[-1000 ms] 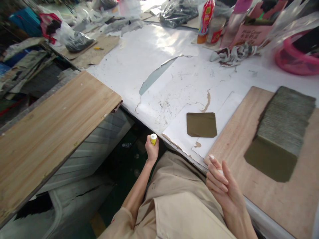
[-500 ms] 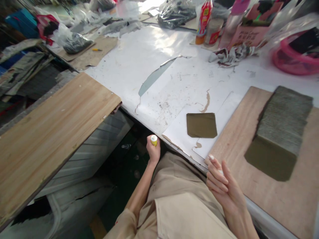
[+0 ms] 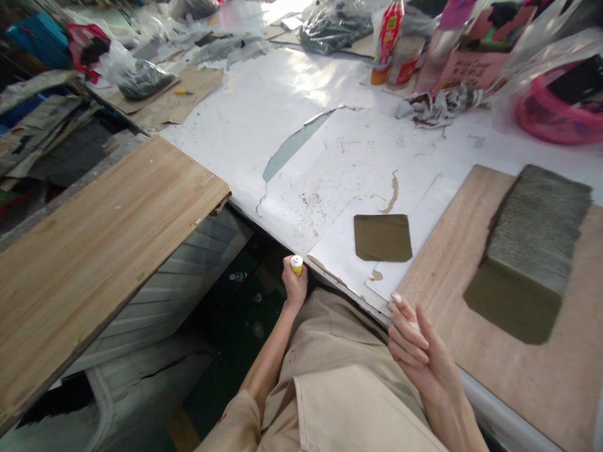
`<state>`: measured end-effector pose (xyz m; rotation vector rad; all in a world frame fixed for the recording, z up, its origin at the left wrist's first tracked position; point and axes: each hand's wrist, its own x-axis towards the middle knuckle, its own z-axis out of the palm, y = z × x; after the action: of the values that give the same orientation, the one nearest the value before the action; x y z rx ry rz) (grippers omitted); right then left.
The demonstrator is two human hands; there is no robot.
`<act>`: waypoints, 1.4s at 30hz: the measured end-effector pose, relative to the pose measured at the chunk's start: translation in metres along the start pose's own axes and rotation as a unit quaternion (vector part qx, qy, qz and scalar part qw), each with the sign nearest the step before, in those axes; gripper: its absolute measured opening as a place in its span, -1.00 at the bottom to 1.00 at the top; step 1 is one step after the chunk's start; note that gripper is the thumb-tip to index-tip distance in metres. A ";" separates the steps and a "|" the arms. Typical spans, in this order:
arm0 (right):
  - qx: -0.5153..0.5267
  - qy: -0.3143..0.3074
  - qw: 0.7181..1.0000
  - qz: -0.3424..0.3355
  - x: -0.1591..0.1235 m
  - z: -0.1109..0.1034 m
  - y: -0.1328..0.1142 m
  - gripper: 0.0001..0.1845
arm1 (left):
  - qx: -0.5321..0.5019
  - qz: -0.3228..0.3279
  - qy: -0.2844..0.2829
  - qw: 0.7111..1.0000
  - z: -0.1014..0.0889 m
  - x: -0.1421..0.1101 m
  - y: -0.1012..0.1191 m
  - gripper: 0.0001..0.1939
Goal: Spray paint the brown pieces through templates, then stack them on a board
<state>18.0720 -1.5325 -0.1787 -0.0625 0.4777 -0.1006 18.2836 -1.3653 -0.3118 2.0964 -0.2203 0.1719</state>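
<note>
My left hand (image 3: 294, 290) is closed around a small yellow tube with a white top (image 3: 296, 266), upright just off the table's front edge. At the same edge, further right, my right hand (image 3: 414, 351) has its fingers curled and its thumb raised. Something small and white shows between thumb and fingers, and another white bit covers a fingertip; what they are I cannot make out. Beyond the hands, a flat olive-brown piece with cut corners (image 3: 383, 238) lies on white paper. A tall leaning stack of such pieces (image 3: 532, 251) rests on a wooden board (image 3: 443, 276) at right.
Another long wooden board (image 3: 108, 251) juts out at left. The table (image 3: 226, 125) has torn white paper over it. Towards the back stand a red bottle (image 3: 389, 37), a glass jar (image 3: 404, 59), a pink box (image 3: 475, 72) and a pink basket (image 3: 546, 125). Plastic bags lie behind.
My left hand, still around the yellow tube, has shifted slightly right. The right hand has edged a little left; the olive-brown pieces look unmoved.
</note>
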 end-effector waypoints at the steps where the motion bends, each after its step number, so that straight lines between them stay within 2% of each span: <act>1: -0.001 0.000 1.000 -0.002 0.000 0.000 0.000 -0.76 | -0.001 0.001 -0.003 1.000 0.000 0.000 0.000 -0.88; 9: -0.007 0.003 1.000 0.002 0.002 -0.003 0.000 -0.75 | 0.002 0.000 -0.026 1.000 -0.003 0.001 0.000 -0.87; 16: -0.016 0.004 1.000 0.004 0.002 -0.002 0.001 -0.75 | -0.001 -0.014 0.023 1.000 -0.001 0.001 0.002 -0.87; 22: -0.032 0.007 0.999 0.004 0.003 -0.002 0.000 -0.75 | -0.021 -0.017 0.003 1.000 0.000 0.000 0.001 -0.88; 25: -0.047 0.013 0.999 0.002 0.003 0.000 0.000 -0.75 | -0.027 -0.012 0.009 1.000 -0.011 -0.001 0.011 -0.85; 28: -0.086 0.013 0.996 0.002 0.005 0.006 0.000 -0.73 | -0.054 0.008 0.001 0.999 -0.024 -0.007 0.031 -0.83; 31: -0.141 -0.008 0.990 0.006 0.008 0.017 -0.001 -0.71 | -0.126 0.015 -0.045 0.991 -0.030 -0.018 0.057 -0.84; 35: -0.184 -0.057 0.981 0.020 0.011 0.036 -0.004 -0.69 | -0.204 0.027 -0.141 0.968 -0.025 -0.034 0.085 -0.85; 38: -0.183 -0.096 0.978 0.035 0.009 0.046 -0.006 -0.69 | -0.215 0.065 -0.199 0.954 -0.017 -0.042 0.101 -0.87; 42: -0.179 -0.115 0.976 0.036 0.001 0.047 -0.007 -0.70 | -0.208 0.111 -0.271 0.933 -0.008 -0.050 0.116 -0.87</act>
<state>18.0939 -1.5373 -0.1366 -0.4060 0.2618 0.0645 18.2087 -1.4125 -0.2215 1.6490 -0.7585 -0.3061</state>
